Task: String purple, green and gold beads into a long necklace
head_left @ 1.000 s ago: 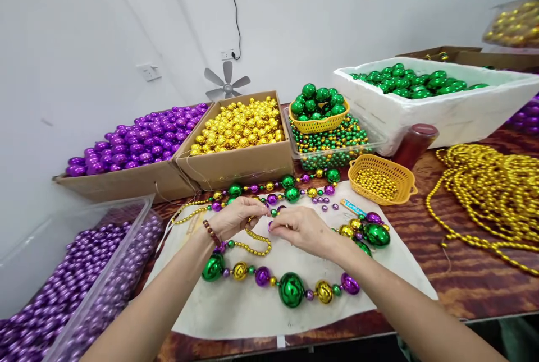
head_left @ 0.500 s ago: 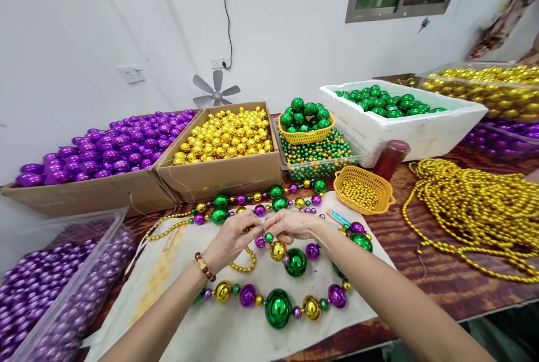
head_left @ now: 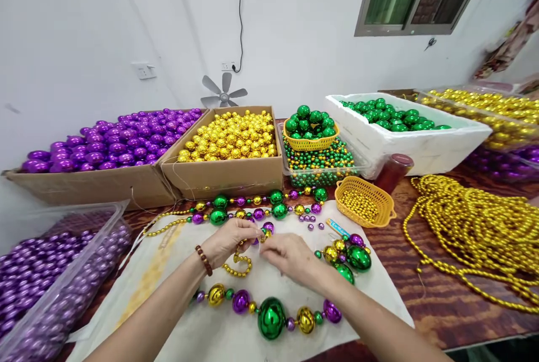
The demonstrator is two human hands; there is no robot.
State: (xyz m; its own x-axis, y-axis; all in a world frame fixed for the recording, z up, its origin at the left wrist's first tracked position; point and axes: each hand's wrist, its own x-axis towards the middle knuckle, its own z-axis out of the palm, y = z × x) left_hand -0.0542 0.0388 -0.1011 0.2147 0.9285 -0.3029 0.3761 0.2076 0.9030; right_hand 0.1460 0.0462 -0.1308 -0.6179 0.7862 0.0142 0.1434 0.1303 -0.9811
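Note:
My left hand [head_left: 236, 238], with a brown bead bracelet at the wrist, is closed in a pinch on the string of a bead necklace. A run of small gold beads [head_left: 238, 269] curves down below it onto the cloth. Close beside it, my right hand [head_left: 290, 255] is also pinched, with a thin pale thread [head_left: 260, 241] at its fingertips. Small gold and purple beads [head_left: 268, 229] show just behind the fingertips. In front of the hands lies a strand with a big green ball [head_left: 272, 318]. My right forearm hides part of the strand.
Boxes of purple balls [head_left: 105, 143] and gold balls [head_left: 229, 134] stand behind. A yellow basket [head_left: 385, 205] holds tiny gold beads, near a red jar [head_left: 392, 174]. Gold bead strands [head_left: 471, 227] are heaped at right. Loose purple beads [head_left: 310, 218] lie on the cloth [head_left: 202, 339].
My right hand has moved slightly down, and my hands' fingertips are a little apart. The green and gold balls that hung under the right hand no longer show there. The view has shifted slightly.

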